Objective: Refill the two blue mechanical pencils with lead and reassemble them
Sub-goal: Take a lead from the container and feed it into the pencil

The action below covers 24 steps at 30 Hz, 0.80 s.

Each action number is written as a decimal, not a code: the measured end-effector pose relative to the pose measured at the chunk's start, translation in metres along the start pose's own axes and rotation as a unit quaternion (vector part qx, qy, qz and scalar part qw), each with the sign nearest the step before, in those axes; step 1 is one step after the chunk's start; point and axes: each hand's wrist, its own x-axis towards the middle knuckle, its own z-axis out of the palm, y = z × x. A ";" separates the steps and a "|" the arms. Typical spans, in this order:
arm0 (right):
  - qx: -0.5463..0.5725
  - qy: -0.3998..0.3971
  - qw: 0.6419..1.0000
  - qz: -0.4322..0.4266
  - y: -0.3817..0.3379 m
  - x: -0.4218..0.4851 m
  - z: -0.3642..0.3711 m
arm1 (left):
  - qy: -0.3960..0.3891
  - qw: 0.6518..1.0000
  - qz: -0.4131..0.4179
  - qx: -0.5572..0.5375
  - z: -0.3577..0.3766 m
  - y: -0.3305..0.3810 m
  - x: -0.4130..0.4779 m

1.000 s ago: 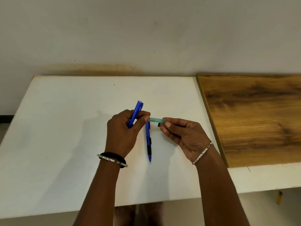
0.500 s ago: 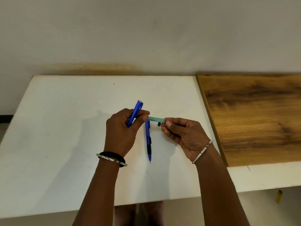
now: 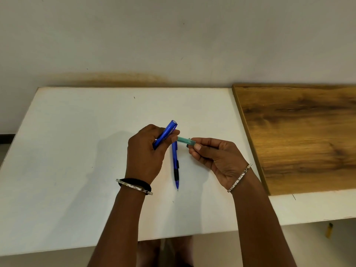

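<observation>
Far from table (image 3: 77, 151) edges, left hand (image 3: 142, 157) grips pencil (image 3: 167, 132).

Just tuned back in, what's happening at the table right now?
A person's left hand grips one blue pencil, tilted with its top end up. The right hand pinches a green lead tube, its far end at the left thumb. The second blue pencil lies on the white table between the hands, tip toward the person.

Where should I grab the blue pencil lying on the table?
Probably best: pinch the pencil at its black rubber sleeve near the tip, coming from above. It lies flat, tip toward you, and its far end is hidden behind the left hand and lead case.
</observation>
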 end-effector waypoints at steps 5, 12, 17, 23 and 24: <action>0.003 -0.001 1.000 -0.007 -0.001 0.000 0.001 | 0.006 1.000 -0.026 -0.012 -0.001 0.000 0.000; -0.003 0.010 1.000 -0.009 0.001 0.001 0.002 | 0.013 0.999 -0.030 -0.026 -0.002 0.000 0.000; -0.011 0.010 1.000 -0.012 0.001 0.001 0.001 | 0.016 0.998 -0.037 -0.043 -0.001 0.000 0.001; 0.008 -0.006 1.000 0.002 0.001 0.002 0.001 | 0.002 1.000 -0.004 0.009 -0.001 -0.001 0.002; 0.008 -0.012 1.000 0.005 0.001 0.002 0.001 | -0.004 1.000 0.005 0.021 -0.001 0.000 0.002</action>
